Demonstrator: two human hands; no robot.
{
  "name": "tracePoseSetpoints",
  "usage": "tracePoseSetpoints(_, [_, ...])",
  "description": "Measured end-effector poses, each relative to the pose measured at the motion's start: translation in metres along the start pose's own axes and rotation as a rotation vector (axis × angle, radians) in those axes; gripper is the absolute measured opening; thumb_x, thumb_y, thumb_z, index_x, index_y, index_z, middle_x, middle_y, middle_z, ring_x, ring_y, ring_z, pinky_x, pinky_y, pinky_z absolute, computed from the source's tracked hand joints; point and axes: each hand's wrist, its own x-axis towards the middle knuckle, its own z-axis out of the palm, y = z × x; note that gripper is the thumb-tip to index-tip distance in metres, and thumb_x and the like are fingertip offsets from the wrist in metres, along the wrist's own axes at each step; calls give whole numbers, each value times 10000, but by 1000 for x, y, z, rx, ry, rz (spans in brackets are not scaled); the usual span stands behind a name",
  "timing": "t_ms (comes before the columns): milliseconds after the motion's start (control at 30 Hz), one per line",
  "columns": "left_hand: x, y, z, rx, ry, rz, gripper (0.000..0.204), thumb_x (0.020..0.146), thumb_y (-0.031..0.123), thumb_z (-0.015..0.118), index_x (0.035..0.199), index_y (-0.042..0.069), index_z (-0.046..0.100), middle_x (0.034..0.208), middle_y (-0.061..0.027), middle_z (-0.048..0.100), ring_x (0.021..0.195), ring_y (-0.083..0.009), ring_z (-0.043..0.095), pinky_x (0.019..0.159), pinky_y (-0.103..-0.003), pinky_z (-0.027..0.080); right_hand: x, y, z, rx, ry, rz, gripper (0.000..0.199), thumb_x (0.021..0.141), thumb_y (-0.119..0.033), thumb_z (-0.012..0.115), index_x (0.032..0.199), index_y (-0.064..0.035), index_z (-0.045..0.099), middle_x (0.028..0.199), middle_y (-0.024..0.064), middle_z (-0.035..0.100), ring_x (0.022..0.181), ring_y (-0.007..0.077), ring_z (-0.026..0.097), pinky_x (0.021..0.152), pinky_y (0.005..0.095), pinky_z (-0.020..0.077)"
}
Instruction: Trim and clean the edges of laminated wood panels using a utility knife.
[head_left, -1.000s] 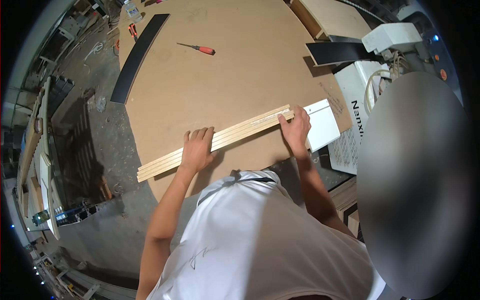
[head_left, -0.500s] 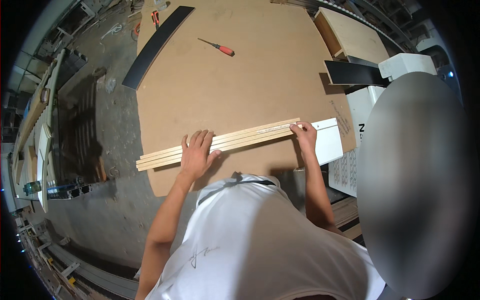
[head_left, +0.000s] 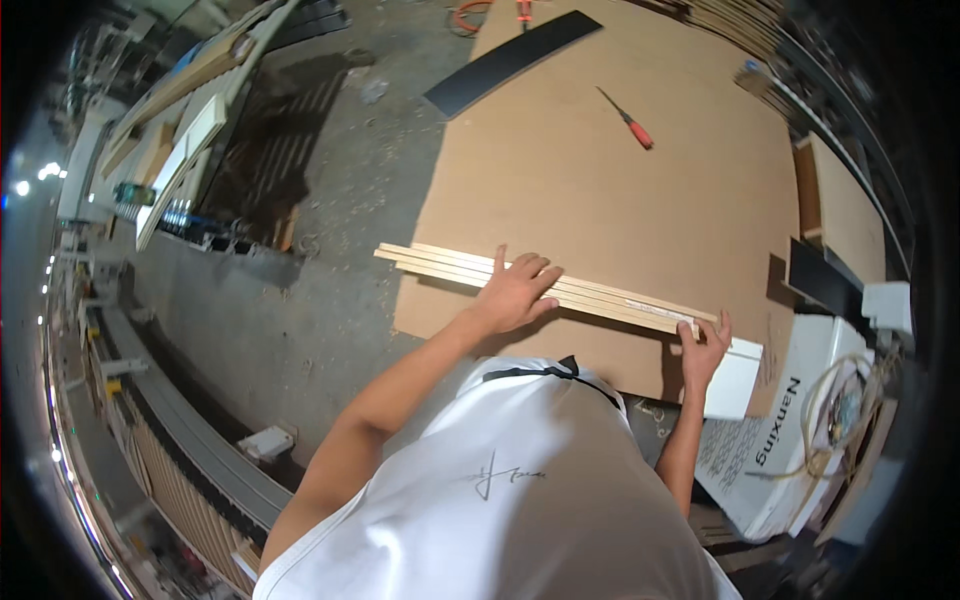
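Several pale wooden strips [head_left: 610, 301] lie side by side as a bundle across the near part of a brown board [head_left: 560, 185]. My left hand [head_left: 516, 294] grips the bundle around its middle, fingers over the far side and thumb at the near side. At the right end, my right hand [head_left: 704, 348] pinches the strips between thumb and fingers, by a whitish marked stretch on them. The strips' left ends are staggered and stick out past the board's left edge. Beneath my right hand, a white flat piece [head_left: 735, 382] lies at the board's near right corner.
A red-handled screwdriver [head_left: 634, 131] and a long black panel [head_left: 512, 64] lie farther back on the board. To the right are another black panel [head_left: 822, 275], a wooden box [head_left: 846, 205] and a white carton [head_left: 772, 450]. Leaning boards [head_left: 185, 165] stand at the left.
The view has swung left, so the board and strips appear farther right and tilted. Both hands keep their hold on the strips. The blurred shape at the right is gone from view.
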Motion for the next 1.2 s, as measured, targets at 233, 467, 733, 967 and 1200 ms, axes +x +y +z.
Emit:
tracePoseSetpoints(233, [-18,-18,-9,-10,27,-31,531,921,399,630,1364,123,536,1369,-139,531,1361,-303,432,1114,-714,188,-3,-53,25,-202,-70,-228,271,739,-292,801,826,-39,762,1503,233,420,1418,443,328,1170,548,233])
tracePoseSetpoints(467, [-66,-119,-69,53,202,-332,447,838,299,678,1247,130,621,1411,-138,517,1378,-327,421,1147,-634,204,-32,-105,60,-192,-113,-272,263,792,-280,764,927,-54,771,1485,218,448,1416,428,339,1158,559,235])
tracePoseSetpoints(733, [-160,-258,-139,182,-90,-461,330,770,135,666,1100,119,665,1212,-110,637,1284,-323,504,1115,-635,295,-38,-106,71,-130,-177,-333,464,730,-283,816,1087,-35,654,1337,169,544,1318,362,448,1153,580,222])
tracePoseSetpoints(967, [-175,-285,-156,173,-66,-279,204,821,197,719,985,96,652,973,-128,654,1064,-358,581,1052,-548,382,-24,-137,54,-392,-439,-330,831,592,-442,894,1262,-86,554,1262,116,529,1238,311,477,1148,642,187])
tracePoseSetpoints(1200, [-299,-320,-326,526,311,-383,522,618,362,879,894,46,568,919,-132,550,954,-360,513,877,-465,405,-20,-116,62,-371,-365,-428,746,610,-461,873,1178,-78,580,1144,101,591,1156,308,517,1093,614,253])
